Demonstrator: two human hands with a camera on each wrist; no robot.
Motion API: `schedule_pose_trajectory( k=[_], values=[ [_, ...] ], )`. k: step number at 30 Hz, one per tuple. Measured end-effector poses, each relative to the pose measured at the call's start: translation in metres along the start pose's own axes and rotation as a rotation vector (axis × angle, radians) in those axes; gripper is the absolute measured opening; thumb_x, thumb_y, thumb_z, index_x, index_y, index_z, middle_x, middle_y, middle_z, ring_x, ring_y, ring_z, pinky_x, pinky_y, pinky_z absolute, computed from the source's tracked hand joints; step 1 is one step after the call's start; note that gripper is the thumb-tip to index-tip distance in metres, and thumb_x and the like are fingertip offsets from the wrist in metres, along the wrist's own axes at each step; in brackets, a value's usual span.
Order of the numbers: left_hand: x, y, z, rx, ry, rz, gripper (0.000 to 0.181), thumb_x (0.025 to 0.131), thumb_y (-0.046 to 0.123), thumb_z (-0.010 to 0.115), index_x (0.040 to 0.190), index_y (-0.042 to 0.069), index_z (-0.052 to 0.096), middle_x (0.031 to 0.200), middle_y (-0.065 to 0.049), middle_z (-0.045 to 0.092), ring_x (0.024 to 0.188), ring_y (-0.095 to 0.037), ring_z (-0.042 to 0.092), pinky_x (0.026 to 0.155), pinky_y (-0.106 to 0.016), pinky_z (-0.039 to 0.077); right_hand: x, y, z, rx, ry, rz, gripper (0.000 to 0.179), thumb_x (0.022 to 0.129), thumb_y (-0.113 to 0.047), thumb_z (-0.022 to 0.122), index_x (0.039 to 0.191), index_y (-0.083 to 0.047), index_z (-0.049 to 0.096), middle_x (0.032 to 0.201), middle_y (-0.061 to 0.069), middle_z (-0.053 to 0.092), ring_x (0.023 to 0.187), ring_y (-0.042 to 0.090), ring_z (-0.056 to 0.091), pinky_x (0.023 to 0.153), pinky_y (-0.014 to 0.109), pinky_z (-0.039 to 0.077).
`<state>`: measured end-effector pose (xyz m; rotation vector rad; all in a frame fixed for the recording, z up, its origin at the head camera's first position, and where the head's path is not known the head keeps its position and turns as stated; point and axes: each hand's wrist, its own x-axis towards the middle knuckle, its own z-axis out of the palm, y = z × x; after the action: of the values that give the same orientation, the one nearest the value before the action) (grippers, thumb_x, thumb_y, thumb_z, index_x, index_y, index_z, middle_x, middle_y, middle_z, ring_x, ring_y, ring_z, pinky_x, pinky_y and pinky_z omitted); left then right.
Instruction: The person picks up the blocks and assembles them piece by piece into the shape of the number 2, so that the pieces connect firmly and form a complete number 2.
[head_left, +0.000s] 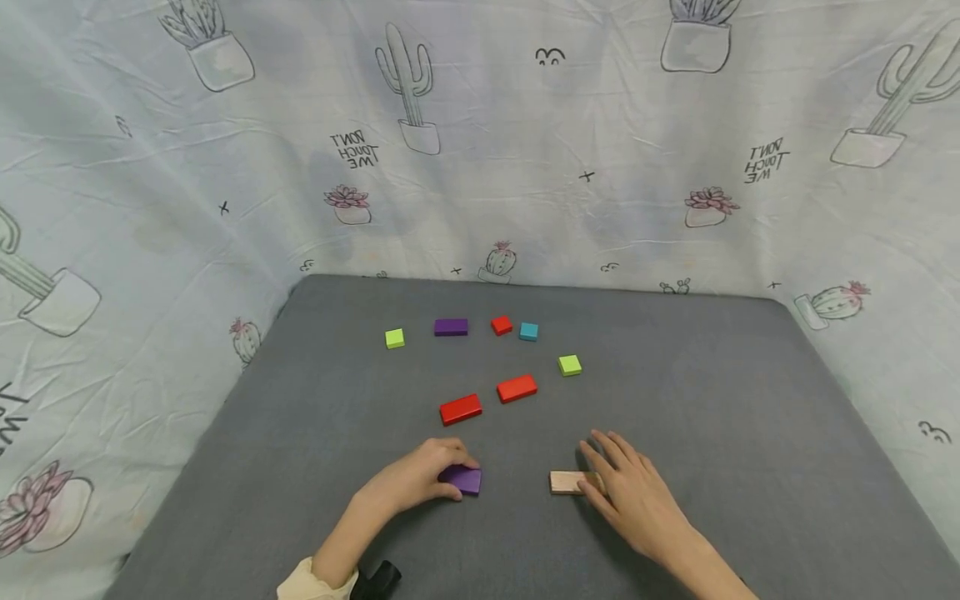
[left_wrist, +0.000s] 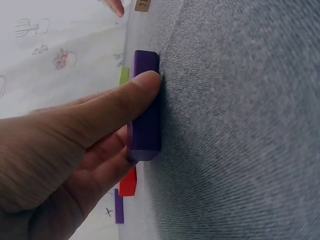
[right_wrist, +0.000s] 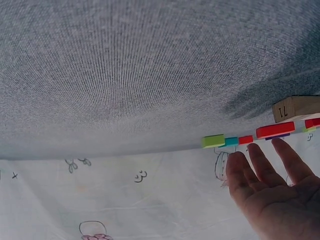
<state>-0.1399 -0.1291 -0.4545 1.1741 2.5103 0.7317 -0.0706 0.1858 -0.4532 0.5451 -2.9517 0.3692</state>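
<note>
In the head view my left hand (head_left: 423,475) pinches a purple block (head_left: 463,479) between thumb and fingers, near the front middle of the table. The left wrist view shows the thumb laid across the near side of this purple block (left_wrist: 146,117), which is close over the grey cloth. My right hand (head_left: 637,500) hovers with spread fingers over the right end of a plain wooden block (head_left: 564,482). Seen from the right wrist, the fingers of this hand (right_wrist: 280,200) are loosely extended, and the wooden block (right_wrist: 297,107) bears the number 71 on its end.
Two red blocks (head_left: 461,409) (head_left: 517,388) lie beyond the hands. Farther back are a purple block (head_left: 451,327), a small red block (head_left: 502,325), a blue block (head_left: 528,332) and two lime blocks (head_left: 394,338) (head_left: 569,365). A cactus-print curtain (head_left: 480,150) hangs behind the grey table (head_left: 712,400).
</note>
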Motion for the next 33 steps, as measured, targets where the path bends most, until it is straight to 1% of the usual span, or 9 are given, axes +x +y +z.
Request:
schedule_pose_trajectory(
  k=[4, 7, 11, 15, 17, 21, 24, 29, 33],
  values=[
    [-0.001, -0.002, 0.001, -0.001, 0.020, 0.004, 0.037, 0.076, 0.013, 0.080, 0.110, 0.006, 0.070, 0.103, 0.001, 0.063, 0.097, -0.008, 0.058, 0.086, -0.025, 0.049, 0.001, 0.000, 0.000, -0.006, -0.011, -0.018, 0.051, 0.088, -0.035, 0.069, 0.129, -0.005, 0.060, 0.135, 0.017, 0.051, 0.123, 0.037, 0.047, 0.089, 0.056, 0.044],
    [-0.001, -0.003, 0.002, -0.012, 0.030, 0.004, 0.037, 0.075, 0.013, 0.081, 0.109, 0.006, 0.071, 0.100, 0.001, 0.063, 0.094, -0.007, 0.058, 0.084, -0.024, 0.049, 0.002, 0.001, 0.000, -0.005, -0.017, -0.047, 0.057, 0.083, -0.036, 0.074, 0.128, -0.005, 0.060, 0.132, 0.014, 0.054, 0.120, 0.035, 0.050, 0.088, 0.054, 0.046],
    [-0.001, -0.004, 0.004, -0.035, 0.045, 0.004, 0.037, 0.073, 0.013, 0.082, 0.108, 0.005, 0.071, 0.097, 0.001, 0.063, 0.091, -0.007, 0.058, 0.082, -0.023, 0.049, 0.004, 0.004, 0.002, 0.002, -0.018, -0.095, 0.060, 0.074, -0.033, 0.082, 0.124, -0.005, 0.063, 0.119, 0.009, 0.061, 0.108, 0.028, 0.059, 0.081, 0.046, 0.051],
    [-0.002, -0.005, 0.005, -0.058, 0.063, 0.011, 0.038, 0.071, 0.013, 0.083, 0.107, 0.005, 0.072, 0.095, 0.001, 0.064, 0.089, -0.006, 0.058, 0.080, -0.022, 0.049, 0.007, 0.007, 0.006, 0.007, -0.006, -0.155, 0.054, 0.070, -0.026, 0.085, 0.116, -0.005, 0.066, 0.108, 0.006, 0.064, 0.093, 0.022, 0.063, 0.072, 0.038, 0.053],
    [-0.002, -0.006, 0.006, -0.069, 0.065, 0.010, 0.038, 0.071, 0.012, 0.083, 0.107, 0.005, 0.072, 0.095, 0.001, 0.064, 0.088, -0.006, 0.058, 0.079, -0.022, 0.049, 0.009, 0.009, 0.007, 0.013, 0.020, -0.192, 0.050, 0.069, -0.023, 0.086, 0.111, -0.004, 0.068, 0.104, 0.005, 0.064, 0.088, 0.020, 0.063, 0.068, 0.035, 0.053],
    [-0.001, -0.007, 0.006, -0.083, 0.064, 0.005, 0.038, 0.072, 0.012, 0.083, 0.107, 0.006, 0.072, 0.096, 0.002, 0.064, 0.089, -0.006, 0.058, 0.080, -0.023, 0.049, 0.013, 0.012, 0.010, 0.036, 0.077, -0.245, 0.035, 0.067, -0.016, 0.087, 0.097, -0.008, 0.070, 0.093, 0.000, 0.063, 0.080, 0.015, 0.061, 0.063, 0.031, 0.053],
    [-0.001, -0.007, 0.005, -0.091, 0.067, 0.004, 0.038, 0.071, 0.011, 0.083, 0.107, 0.007, 0.073, 0.096, 0.002, 0.064, 0.090, -0.006, 0.058, 0.080, -0.023, 0.049, 0.015, 0.012, 0.010, 0.064, 0.071, -0.248, 0.029, 0.067, -0.013, 0.087, 0.091, -0.011, 0.070, 0.087, -0.003, 0.061, 0.077, 0.012, 0.059, 0.062, 0.029, 0.052],
    [-0.001, -0.007, 0.004, -0.111, 0.069, 0.003, 0.037, 0.070, 0.010, 0.084, 0.105, 0.006, 0.073, 0.095, 0.002, 0.065, 0.090, -0.006, 0.059, 0.081, -0.023, 0.049, 0.018, 0.011, 0.007, 0.095, 0.025, -0.231, 0.027, 0.069, -0.013, 0.085, 0.091, -0.012, 0.070, 0.084, -0.006, 0.060, 0.076, 0.010, 0.059, 0.060, 0.028, 0.051],
    [0.000, -0.007, 0.003, -0.109, 0.074, 0.015, 0.037, 0.069, 0.010, 0.084, 0.104, 0.006, 0.073, 0.094, 0.002, 0.065, 0.089, -0.007, 0.059, 0.080, -0.023, 0.049, 0.021, 0.010, 0.005, 0.114, 0.020, -0.233, 0.023, 0.069, -0.011, 0.085, 0.085, -0.014, 0.070, 0.078, -0.010, 0.056, 0.069, 0.004, 0.052, 0.056, 0.025, 0.048]
  ],
)
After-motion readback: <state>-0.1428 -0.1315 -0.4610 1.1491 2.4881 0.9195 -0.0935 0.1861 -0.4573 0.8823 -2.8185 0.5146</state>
